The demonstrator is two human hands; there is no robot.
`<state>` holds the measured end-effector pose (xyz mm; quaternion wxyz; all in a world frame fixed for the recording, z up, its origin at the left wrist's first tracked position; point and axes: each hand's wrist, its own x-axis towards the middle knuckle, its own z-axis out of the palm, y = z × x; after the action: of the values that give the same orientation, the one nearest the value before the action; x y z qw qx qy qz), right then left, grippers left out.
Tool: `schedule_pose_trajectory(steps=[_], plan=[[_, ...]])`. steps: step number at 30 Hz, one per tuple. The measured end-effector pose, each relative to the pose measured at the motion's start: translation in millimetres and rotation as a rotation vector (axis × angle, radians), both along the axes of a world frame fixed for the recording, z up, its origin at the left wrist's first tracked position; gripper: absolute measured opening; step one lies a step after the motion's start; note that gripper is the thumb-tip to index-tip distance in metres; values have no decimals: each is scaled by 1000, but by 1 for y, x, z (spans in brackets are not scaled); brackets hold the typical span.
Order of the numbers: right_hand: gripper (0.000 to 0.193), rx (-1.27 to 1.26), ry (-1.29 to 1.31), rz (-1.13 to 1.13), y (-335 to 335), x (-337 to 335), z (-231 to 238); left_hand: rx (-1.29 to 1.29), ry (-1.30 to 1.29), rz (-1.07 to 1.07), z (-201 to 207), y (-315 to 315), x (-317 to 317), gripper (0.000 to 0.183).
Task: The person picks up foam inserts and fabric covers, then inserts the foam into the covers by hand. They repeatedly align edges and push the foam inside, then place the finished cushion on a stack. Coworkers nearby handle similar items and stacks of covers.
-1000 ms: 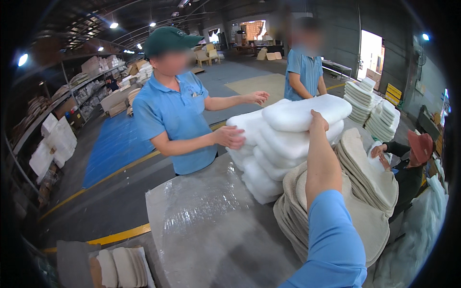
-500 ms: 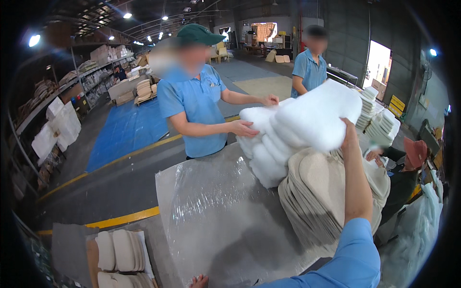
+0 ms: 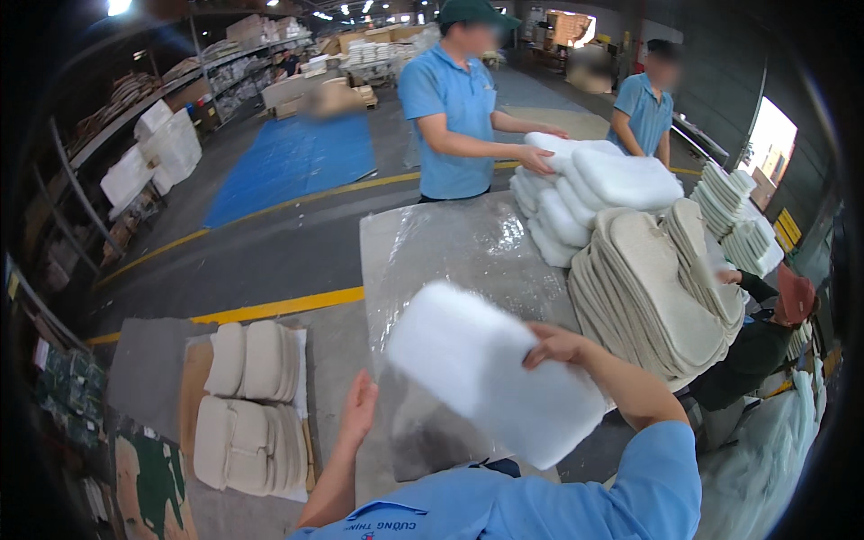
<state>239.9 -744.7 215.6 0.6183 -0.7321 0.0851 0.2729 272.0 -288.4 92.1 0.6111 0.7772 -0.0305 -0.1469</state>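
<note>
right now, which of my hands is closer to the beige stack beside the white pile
Right. Your right hand, gripping a white pad, is just off the near left side of the beige stack; your left hand is open, farther left, past the pad.

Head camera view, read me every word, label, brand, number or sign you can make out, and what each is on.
Wearer's blue shirt: dark lettering, upside down in view; I won't copy it out.
Yellow panel at right: any print is too small to read.
White pad in the right hand: no text seen.
</note>
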Motion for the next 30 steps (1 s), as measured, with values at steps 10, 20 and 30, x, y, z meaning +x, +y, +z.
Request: schedule_pose_trajectory(steps=[10,20,30], plan=[[71,-701,-371,753,106,74,-126,208,138,37,-34,26,-24,77],[62,-1066,-529,-365,42,-26,-163,580,-37,262,-49,-2,-32,81],[67,-1023,-122,-460,68,-50,-176,762,18,409,-54,-54,-35,64]])
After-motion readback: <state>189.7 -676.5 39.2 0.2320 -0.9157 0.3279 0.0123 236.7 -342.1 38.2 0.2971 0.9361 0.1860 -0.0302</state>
